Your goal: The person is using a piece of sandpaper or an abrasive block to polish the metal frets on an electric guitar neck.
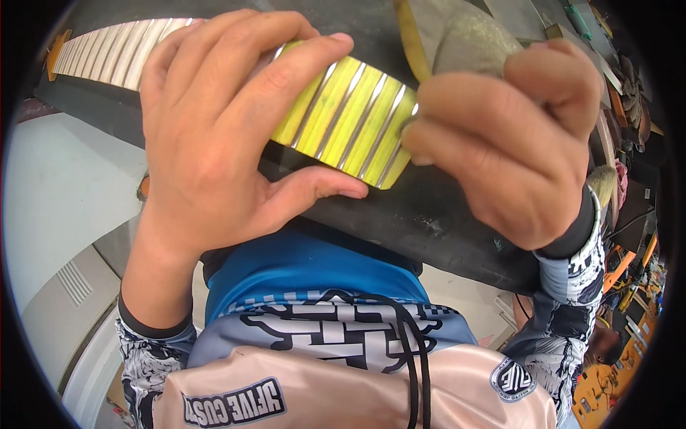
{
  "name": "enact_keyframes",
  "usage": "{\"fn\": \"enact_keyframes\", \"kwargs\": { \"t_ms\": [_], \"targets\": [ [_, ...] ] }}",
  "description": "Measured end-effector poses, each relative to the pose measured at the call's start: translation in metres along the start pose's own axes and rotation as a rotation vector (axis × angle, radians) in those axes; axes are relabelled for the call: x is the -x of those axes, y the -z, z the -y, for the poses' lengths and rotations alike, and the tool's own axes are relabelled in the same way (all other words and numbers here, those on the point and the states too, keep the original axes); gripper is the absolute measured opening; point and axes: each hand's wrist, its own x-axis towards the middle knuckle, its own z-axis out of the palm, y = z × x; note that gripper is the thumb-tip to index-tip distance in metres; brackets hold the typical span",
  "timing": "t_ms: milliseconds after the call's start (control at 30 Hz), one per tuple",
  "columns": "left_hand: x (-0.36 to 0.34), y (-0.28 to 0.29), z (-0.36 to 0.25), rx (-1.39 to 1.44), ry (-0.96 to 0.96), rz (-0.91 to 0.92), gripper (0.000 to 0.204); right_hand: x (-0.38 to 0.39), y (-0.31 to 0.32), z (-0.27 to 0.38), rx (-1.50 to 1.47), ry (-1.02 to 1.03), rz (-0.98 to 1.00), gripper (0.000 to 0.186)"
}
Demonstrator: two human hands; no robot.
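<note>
A guitar neck [343, 107] lies fretboard up across the dark work surface, running from far left to the middle. Its metal frets cross a board that looks yellow-green at the near right end and pale toward the far left. My left hand [221, 121] is laid over it, fingers across the top and thumb along the near edge, gripping it. At the right end of the fretboard is my right hand [507, 136], fingers curled and pinched by the last fret. It is blurred by motion, and whatever is between its fingertips is hidden.
A black mat [457, 229] covers the bench under the neck. Beyond my right hand lies a worn greyish pad [475, 43]. A bristle brush [604, 182] stands right of my wrist. Tools hang on an orange board [600, 390] at lower right, near another person [606, 343].
</note>
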Motion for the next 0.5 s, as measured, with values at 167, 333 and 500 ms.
{"fn": "enact_keyframes", "kwargs": {
  "t_ms": [167, 333, 500],
  "targets": [
    [-0.006, 0.0, -0.002, 0.02, -0.023, -0.008, 0.086, 0.006, 0.007, -0.002, 0.062, -0.018, 0.038, 0.024],
    [-0.009, -0.001, -0.005, 0.041, -0.042, -0.02, 0.086, 0.009, 0.017, 0.001, 0.06, -0.05, 0.088, 0.025],
    [-0.01, -0.003, -0.005, 0.054, -0.052, -0.028, 0.086, 0.01, 0.02, 0.004, 0.047, -0.052, 0.105, 0.026]
  ]
}}
